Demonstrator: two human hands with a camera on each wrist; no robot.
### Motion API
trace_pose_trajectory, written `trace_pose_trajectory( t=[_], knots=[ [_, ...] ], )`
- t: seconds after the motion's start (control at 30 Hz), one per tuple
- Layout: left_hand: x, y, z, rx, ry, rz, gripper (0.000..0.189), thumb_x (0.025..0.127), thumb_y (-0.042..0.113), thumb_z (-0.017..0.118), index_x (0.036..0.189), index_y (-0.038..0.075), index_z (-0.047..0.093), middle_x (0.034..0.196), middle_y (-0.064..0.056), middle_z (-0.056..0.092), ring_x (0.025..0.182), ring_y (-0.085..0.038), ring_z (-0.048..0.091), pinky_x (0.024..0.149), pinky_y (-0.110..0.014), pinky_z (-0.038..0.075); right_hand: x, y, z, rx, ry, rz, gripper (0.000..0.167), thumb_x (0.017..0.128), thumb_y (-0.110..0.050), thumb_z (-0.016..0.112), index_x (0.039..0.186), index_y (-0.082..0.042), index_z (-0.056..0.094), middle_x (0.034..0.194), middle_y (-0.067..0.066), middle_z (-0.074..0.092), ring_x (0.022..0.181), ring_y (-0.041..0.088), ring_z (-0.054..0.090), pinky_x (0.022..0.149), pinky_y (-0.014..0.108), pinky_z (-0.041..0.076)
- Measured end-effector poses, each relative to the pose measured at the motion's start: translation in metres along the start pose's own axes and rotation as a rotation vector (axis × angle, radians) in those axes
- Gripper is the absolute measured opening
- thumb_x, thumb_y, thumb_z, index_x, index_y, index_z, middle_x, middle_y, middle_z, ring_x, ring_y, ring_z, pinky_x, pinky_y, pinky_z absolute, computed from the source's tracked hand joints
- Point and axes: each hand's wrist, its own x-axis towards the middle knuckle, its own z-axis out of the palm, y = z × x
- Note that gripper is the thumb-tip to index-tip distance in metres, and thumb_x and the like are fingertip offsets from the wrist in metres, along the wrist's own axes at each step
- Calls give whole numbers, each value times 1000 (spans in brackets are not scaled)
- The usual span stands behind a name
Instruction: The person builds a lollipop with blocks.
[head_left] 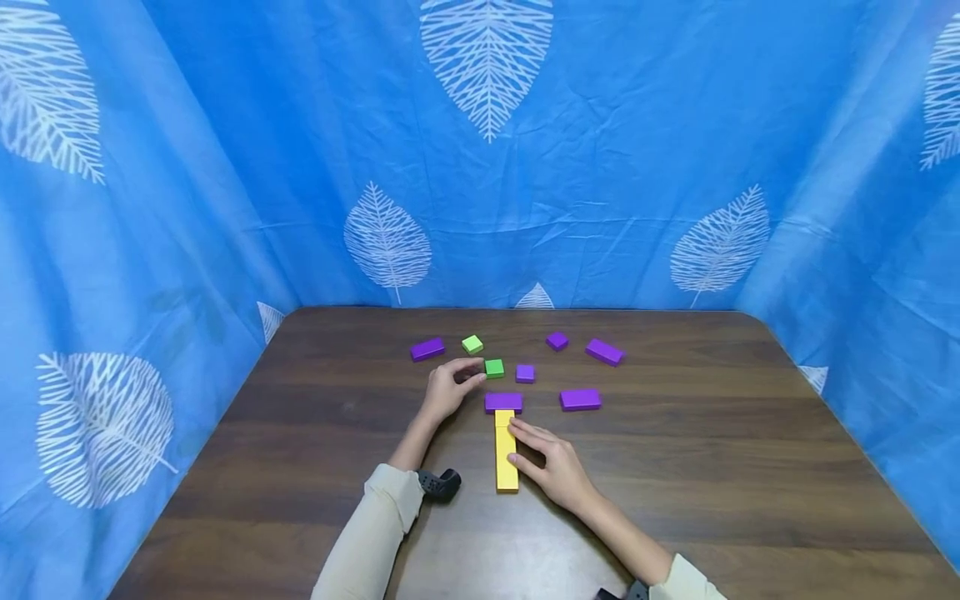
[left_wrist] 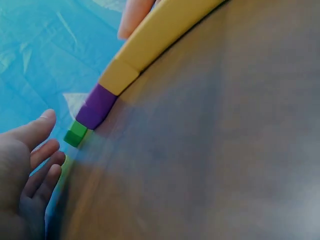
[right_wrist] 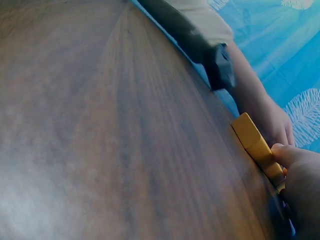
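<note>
In the head view my left hand (head_left: 450, 390) reaches toward a small green block (head_left: 493, 368), thumb and fingers parted at its left side. The left wrist view shows the same hand (left_wrist: 25, 170) with bare space between its fingers and the green block (left_wrist: 75, 133). My right hand (head_left: 558, 467) rests its thumb and fingertips along the right side of a long yellow block (head_left: 507, 462). A short yellow piece (head_left: 505, 419) continues it at the far end, against a purple block (head_left: 503, 402) lying crosswise. In the right wrist view, my right thumb (right_wrist: 284, 154) touches the yellow piece.
Behind lie a light green block (head_left: 472, 343), small purple blocks (head_left: 525, 373) and longer purple blocks (head_left: 427, 349), with another purple block (head_left: 581, 400) to the right. All lie on the brown wooden table (head_left: 712, 467). A blue leaf-patterned curtain (head_left: 600, 150) surrounds its back and sides.
</note>
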Motion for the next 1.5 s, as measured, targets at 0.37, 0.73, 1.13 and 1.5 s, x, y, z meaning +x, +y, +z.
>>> trace_pose_trajectory(
  t=[0.37, 0.73, 1.13, 1.5],
  knots=[
    [18, -10, 8, 140, -66, 19, 37, 79, 19, 75, 110, 2, 67, 102, -11, 66, 86, -21, 62, 75, -31, 51, 0, -1, 3, 14, 6, 6, 41, 84, -22, 69, 119, -4, 62, 126, 5, 57, 115, 24, 53, 96, 41, 42],
    [1, -6, -1, 73, -43, 18, 29, 77, 18, 76, 103, 7, 70, 94, -5, 68, 83, -16, 62, 69, -26, 51, 1, 1, -2, 0, 10, 7, 41, 83, -23, 70, 119, -5, 63, 126, 6, 57, 115, 25, 53, 95, 42, 42],
    [-1, -9, -7, 105, -81, 23, 26, 84, 21, 69, 106, 7, 70, 100, -4, 68, 86, -16, 62, 75, -29, 51, 2, 2, 1, 3, 4, 3, 41, 83, -23, 69, 119, -4, 62, 127, 6, 57, 115, 24, 53, 96, 42, 42],
    [1, -10, -4, 166, -109, 82, 23, 84, 23, 69, 104, 12, 72, 99, -1, 69, 93, -17, 60, 83, -34, 45, 2, 3, 3, 11, 12, -13, 42, 82, -22, 70, 119, -4, 63, 126, 7, 57, 114, 27, 53, 95, 43, 42]
  ],
)
